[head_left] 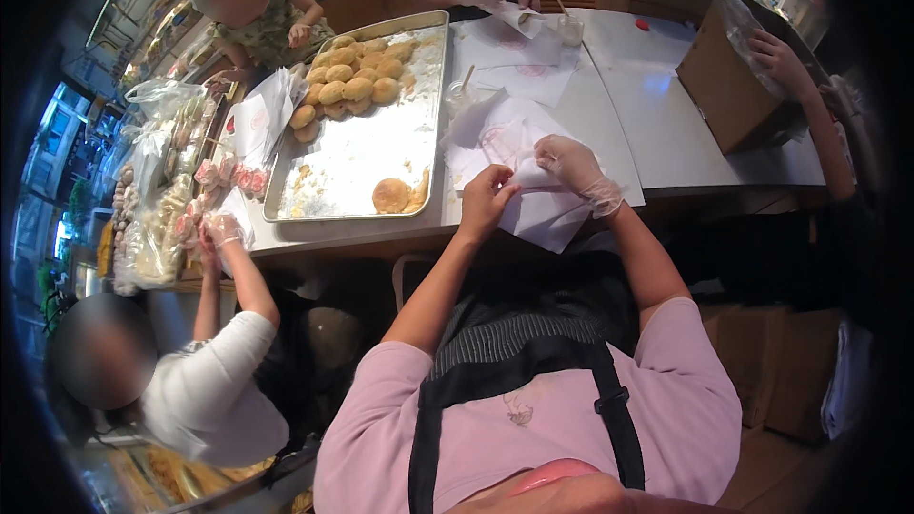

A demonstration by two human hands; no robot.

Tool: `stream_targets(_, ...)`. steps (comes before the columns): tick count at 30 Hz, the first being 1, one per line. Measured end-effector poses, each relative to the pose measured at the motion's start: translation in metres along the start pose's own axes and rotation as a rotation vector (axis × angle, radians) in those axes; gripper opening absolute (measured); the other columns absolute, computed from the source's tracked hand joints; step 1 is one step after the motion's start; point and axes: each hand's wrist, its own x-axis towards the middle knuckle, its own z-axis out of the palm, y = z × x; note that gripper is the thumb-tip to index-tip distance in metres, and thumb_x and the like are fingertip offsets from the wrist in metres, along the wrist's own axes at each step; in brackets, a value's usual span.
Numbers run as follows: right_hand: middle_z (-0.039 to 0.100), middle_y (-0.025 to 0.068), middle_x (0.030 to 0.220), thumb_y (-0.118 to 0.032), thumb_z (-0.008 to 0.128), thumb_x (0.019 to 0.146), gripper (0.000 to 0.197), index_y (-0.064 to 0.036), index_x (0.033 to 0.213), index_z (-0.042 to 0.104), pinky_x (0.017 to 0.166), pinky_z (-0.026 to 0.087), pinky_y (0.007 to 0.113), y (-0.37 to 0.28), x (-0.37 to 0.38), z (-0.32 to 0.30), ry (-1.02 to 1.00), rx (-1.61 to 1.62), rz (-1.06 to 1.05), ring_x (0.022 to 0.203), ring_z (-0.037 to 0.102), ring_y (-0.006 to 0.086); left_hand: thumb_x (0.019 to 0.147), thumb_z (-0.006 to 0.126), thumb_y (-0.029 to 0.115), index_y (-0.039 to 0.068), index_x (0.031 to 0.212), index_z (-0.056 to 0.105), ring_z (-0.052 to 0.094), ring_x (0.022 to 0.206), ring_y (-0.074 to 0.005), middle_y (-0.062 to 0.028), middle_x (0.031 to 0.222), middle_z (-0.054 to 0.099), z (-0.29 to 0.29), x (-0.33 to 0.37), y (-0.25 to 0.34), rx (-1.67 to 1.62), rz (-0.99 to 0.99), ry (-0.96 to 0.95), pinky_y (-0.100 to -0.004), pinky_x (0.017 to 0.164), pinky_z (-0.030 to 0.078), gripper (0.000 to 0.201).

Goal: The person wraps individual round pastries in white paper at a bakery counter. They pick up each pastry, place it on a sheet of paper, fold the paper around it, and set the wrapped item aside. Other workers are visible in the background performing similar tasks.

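a pale table [657, 133] carries a metal tray [333, 167] of round buns [357, 88] at left and a cardboard box [728, 90] at right; a jar [459, 92] stands beyond the creased white paper [541, 214], which lies over the near edge, one corner toward the person, long axis unclear. the left hand [487, 198] and gloved right hand [571, 168] pinch it between fingertips.

Nothing can be read; the pinkish print [495, 139] on the white paper [545, 217] is too faint.

A brown cardboard box [728, 95] sits on the white table [659, 138]; clear plastic bags [152, 238] lie far left.
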Motion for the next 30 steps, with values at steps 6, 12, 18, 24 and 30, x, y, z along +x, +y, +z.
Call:
stream_targets(6, 0.066, 0.0129, 0.088, -0.019, 0.060, 0.087, 0.013, -0.0073, 0.091, 0.065, 0.073, 0.048, 0.041, 0.000, -0.003, -0.001, 0.015, 0.068, 0.029, 0.084, 0.062, 0.0343, 0.078, 0.073, 0.013, 0.004, 0.085, 0.070, 0.062, 0.072, -0.0251, -0.0095, 0.080, 0.063, -0.003, 0.004, 0.011, 0.184, 0.460, -0.199, -0.0326, 0.062, 0.048, 0.012)
stream_targets(12, 0.065, 0.0124, 0.087, -0.019, 0.061, 0.085, 0.013, -0.0070, 0.089, 0.064, 0.073, 0.048, 0.041, -0.004, 0.000, -0.008, -0.045, -0.008, -0.030, 0.086, 0.061, 0.0338, 0.081, 0.074, 0.021, 0.005, 0.088, 0.069, 0.057, 0.063, -0.0184, -0.0083, 0.072, 0.060, 0.011, 0.005, 0.022, 0.123, 0.201, 0.039, -0.0304, 0.059, 0.046, 0.018)
stream_targets(18, 0.063, 0.0098, 0.080, -0.022, 0.067, 0.079, 0.013, -0.0090, 0.081, 0.064, 0.069, 0.049, 0.041, -0.015, 0.002, -0.014, -0.050, -0.150, 0.002, 0.079, 0.062, 0.0315, 0.070, 0.080, 0.018, 0.010, 0.094, 0.068, 0.061, 0.070, -0.0239, -0.0082, 0.078, 0.059, 0.022, 0.016, 0.013, 0.253, 0.173, 0.000, -0.0360, 0.064, 0.049, 0.028)
stream_targets(24, 0.063, 0.0073, 0.076, -0.022, 0.069, 0.077, 0.011, -0.0127, 0.083, 0.068, 0.065, 0.048, 0.041, -0.027, 0.011, -0.008, 0.090, -0.290, -0.137, 0.073, 0.061, 0.0286, 0.072, 0.076, 0.006, 0.010, 0.091, 0.073, 0.063, 0.073, -0.0262, -0.0100, 0.084, 0.058, 0.011, 0.028, 0.003, 0.208, 0.163, 0.071, -0.0359, 0.068, 0.051, 0.020)
stream_targets(30, 0.061, 0.0080, 0.074, -0.019, 0.069, 0.076, 0.013, -0.0097, 0.085, 0.069, 0.068, 0.048, 0.040, -0.030, 0.015, 0.001, 0.085, -0.403, -0.160, 0.076, 0.060, 0.0279, 0.082, 0.071, 0.028, 0.006, 0.104, 0.068, 0.062, 0.077, -0.0295, -0.0134, 0.090, 0.058, 0.017, 0.018, 0.003, 0.236, 0.120, 0.104, -0.0375, 0.071, 0.050, 0.032)
